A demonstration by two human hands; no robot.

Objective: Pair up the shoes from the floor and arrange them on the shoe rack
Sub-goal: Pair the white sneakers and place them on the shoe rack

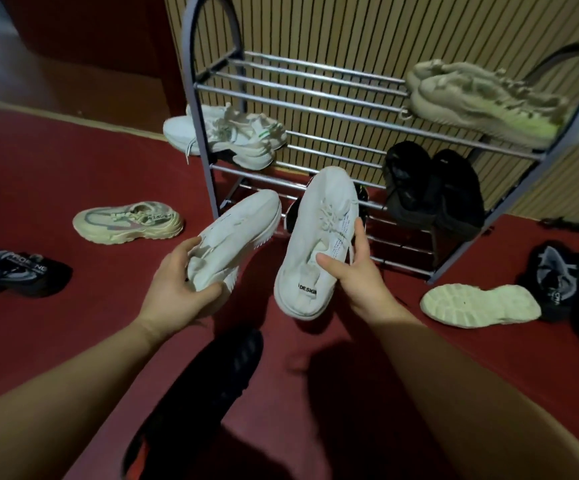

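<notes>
Slippage was judged the main risk: one white shoe [239, 230] was gripped only at the heel by the left hand [173, 289], its mate [322, 220] by the right hand [357, 271], both held before the lower front edge of the rack [298, 95]. A dark shoe [362, 195] behind the mate was mostly hidden.

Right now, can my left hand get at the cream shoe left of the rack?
Probably not yet: the left hand grips a white shoe. Nothing lies between it and the cream shoe, so once freed it likely could.

Ribbed beige wall panel [350, 26] at back; dark red wall [90, 46] left.
</notes>
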